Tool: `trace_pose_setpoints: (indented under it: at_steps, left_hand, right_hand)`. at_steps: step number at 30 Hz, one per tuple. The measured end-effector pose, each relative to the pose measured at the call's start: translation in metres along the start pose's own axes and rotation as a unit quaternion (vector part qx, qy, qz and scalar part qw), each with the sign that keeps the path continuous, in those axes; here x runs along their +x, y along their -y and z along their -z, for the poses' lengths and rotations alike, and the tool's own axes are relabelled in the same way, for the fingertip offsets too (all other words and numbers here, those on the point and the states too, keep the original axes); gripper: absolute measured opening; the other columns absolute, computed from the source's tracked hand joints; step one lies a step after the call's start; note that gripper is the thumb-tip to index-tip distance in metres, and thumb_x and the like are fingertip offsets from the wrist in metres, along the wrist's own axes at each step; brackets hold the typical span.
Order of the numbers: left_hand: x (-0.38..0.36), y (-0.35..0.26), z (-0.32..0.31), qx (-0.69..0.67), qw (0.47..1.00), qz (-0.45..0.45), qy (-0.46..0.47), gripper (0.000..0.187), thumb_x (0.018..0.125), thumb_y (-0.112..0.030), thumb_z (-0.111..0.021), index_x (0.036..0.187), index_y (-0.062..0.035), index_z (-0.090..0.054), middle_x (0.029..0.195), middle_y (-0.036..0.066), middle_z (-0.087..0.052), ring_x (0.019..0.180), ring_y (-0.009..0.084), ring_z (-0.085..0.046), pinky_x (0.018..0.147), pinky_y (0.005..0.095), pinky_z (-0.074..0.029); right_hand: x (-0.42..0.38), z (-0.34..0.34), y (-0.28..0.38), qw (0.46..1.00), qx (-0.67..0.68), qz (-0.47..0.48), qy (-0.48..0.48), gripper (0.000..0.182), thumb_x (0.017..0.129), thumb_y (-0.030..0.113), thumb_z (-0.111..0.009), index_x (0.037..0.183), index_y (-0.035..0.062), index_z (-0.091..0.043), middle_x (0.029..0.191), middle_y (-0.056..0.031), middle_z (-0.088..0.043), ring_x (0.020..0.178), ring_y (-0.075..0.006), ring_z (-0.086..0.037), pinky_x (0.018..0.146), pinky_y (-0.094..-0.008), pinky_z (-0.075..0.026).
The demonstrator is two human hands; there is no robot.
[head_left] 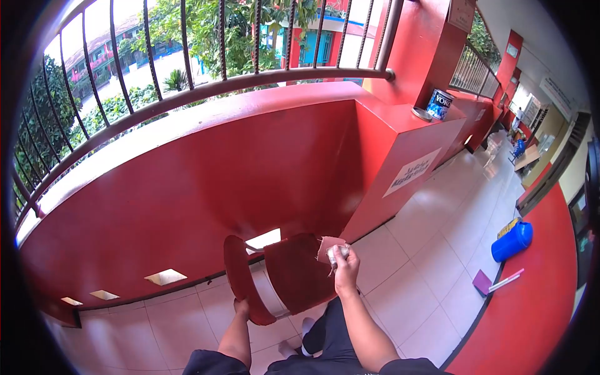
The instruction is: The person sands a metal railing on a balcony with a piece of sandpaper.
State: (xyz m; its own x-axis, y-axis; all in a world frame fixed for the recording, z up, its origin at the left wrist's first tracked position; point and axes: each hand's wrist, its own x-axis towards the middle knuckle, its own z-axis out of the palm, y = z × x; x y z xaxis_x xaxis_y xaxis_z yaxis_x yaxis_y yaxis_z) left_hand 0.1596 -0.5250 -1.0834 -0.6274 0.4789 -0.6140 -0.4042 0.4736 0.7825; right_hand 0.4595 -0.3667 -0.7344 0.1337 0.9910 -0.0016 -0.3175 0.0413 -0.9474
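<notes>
A dark red chair (299, 275) stands tipped toward me beside the red wall, its curved backrest (235, 275) on the left and a pale metal strip between backrest and seat. My left hand (241, 307) is closed on the lower edge of the backrest, its fingers partly hidden. Over the far right corner of the seat, my right hand (345, 269) is closed round a reddish-brown piece of sandpaper (330, 245) with frayed edges. Something whitish shows between the thumb and fingers; I cannot make out what it is.
A red parapet wall (206, 169) with a metal railing curves ahead. An open paint can (439, 104) and its lid (422, 114) stand on the ledge. To the right are a blue bin (512, 241) and a purple dustpan (482, 282). A person is far down the corridor.
</notes>
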Motion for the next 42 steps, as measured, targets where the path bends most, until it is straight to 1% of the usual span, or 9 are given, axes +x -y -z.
trace_pose_setpoints:
  at_steps: [2,4,6,12,20,25,27,33,42]
  left_hand:
    - [-0.002,-0.009,-0.004,0.07,0.997,-0.035,-0.021,0.055,0.087,-0.017,-0.075,0.136,-0.0006,-0.055,0.126,0.018,-0.069,0.117,0.0353,-0.067,0.102,0.044,-0.052]
    - [-0.01,-0.036,-0.011,0.257,0.954,-0.061,-0.14,0.052,0.085,-0.023,-0.076,0.128,0.0004,-0.058,0.125,0.024,-0.068,0.118,0.0411,-0.066,0.101,0.0472,-0.054]
    - [0.006,-0.059,-0.023,0.289,0.94,-0.003,-0.179,0.058,0.084,-0.032,-0.077,0.126,0.0006,-0.056,0.124,0.028,-0.067,0.117,0.0451,-0.065,0.101,0.0494,-0.054]
    - [0.042,-0.06,-0.016,0.406,0.904,-0.009,-0.134,0.068,0.088,-0.04,-0.073,0.133,0.0041,-0.047,0.132,0.03,-0.061,0.121,0.0458,-0.062,0.104,0.0498,-0.053]
    - [0.028,-0.049,0.005,0.354,0.931,-0.042,-0.074,0.064,0.088,-0.036,-0.073,0.13,0.0066,-0.051,0.129,0.032,-0.062,0.121,0.044,-0.063,0.101,0.0486,-0.054]
    - [0.035,-0.036,0.036,0.33,0.939,-0.084,-0.046,0.055,0.088,-0.032,-0.072,0.12,0.0093,-0.058,0.119,0.032,-0.067,0.115,0.044,-0.066,0.098,0.0486,-0.055]
    - [0.039,-0.03,0.053,0.305,0.946,-0.078,-0.073,0.054,0.088,-0.032,-0.072,0.118,0.0106,-0.058,0.118,0.032,-0.068,0.114,0.0447,-0.066,0.097,0.0483,-0.056]
    - [0.044,-0.037,0.13,0.36,0.921,-0.118,-0.085,0.052,0.088,-0.032,-0.072,0.116,0.0112,-0.06,0.117,0.032,-0.068,0.113,0.0453,-0.067,0.096,0.0483,-0.056]
    - [0.06,-0.016,0.251,0.27,0.948,-0.101,-0.135,0.043,0.089,-0.028,-0.071,0.11,0.0098,-0.067,0.111,0.031,-0.07,0.11,0.0442,-0.069,0.092,0.0495,-0.057]
  right_hand:
    - [-0.002,0.007,-0.002,1.0,-0.007,0.007,0.007,0.012,0.099,0.017,-0.069,0.099,0.0048,-0.067,0.086,0.0028,-0.064,0.077,-0.0049,-0.058,0.068,-0.0235,-0.047]
    - [0.003,0.017,-0.015,1.0,-0.009,-0.014,-0.009,0.012,0.099,0.017,-0.07,0.097,0.0049,-0.067,0.086,0.0031,-0.064,0.078,-0.005,-0.059,0.068,-0.0239,-0.048]
    - [0.006,0.017,-0.023,0.998,-0.001,-0.043,-0.043,0.012,0.098,0.017,-0.07,0.094,0.0053,-0.067,0.085,0.0033,-0.064,0.079,-0.0058,-0.059,0.07,-0.0245,-0.049]
    - [0.022,0.01,-0.076,0.994,-0.005,-0.097,0.041,0.015,0.098,0.018,-0.07,0.094,0.0037,-0.067,0.084,0.0037,-0.062,0.076,-0.0048,-0.055,0.068,-0.0253,-0.045]
    - [-0.006,0.05,-0.1,0.992,-0.058,-0.109,0.007,0.012,0.098,0.016,-0.072,0.1,0.0044,-0.07,0.087,0.0025,-0.067,0.078,-0.0062,-0.06,0.072,-0.0249,-0.049]
    - [-0.044,0.044,-0.096,0.997,-0.02,-0.073,-0.025,0.013,0.097,0.018,-0.072,0.102,0.0062,-0.071,0.085,0.0001,-0.069,0.068,-0.0088,-0.064,0.051,-0.0266,-0.051]
    - [-0.078,0.023,-0.09,0.997,0.004,-0.081,-0.008,0.013,0.097,0.019,-0.072,0.102,0.0066,-0.071,0.085,-0.0006,-0.069,0.067,-0.0099,-0.065,0.05,-0.0276,-0.052]
    - [-0.184,-0.024,-0.077,0.987,0.068,-0.146,-0.012,0.019,0.096,0.023,-0.074,0.105,0.008,-0.069,0.089,-0.0028,-0.071,0.064,-0.0151,-0.068,0.054,-0.0321,-0.061]
    - [-0.248,-0.014,-0.09,0.983,0.06,-0.159,-0.066,0.016,0.095,0.023,-0.075,0.103,0.0097,-0.069,0.089,-0.0025,-0.07,0.066,-0.0166,-0.066,0.051,-0.0323,-0.056]
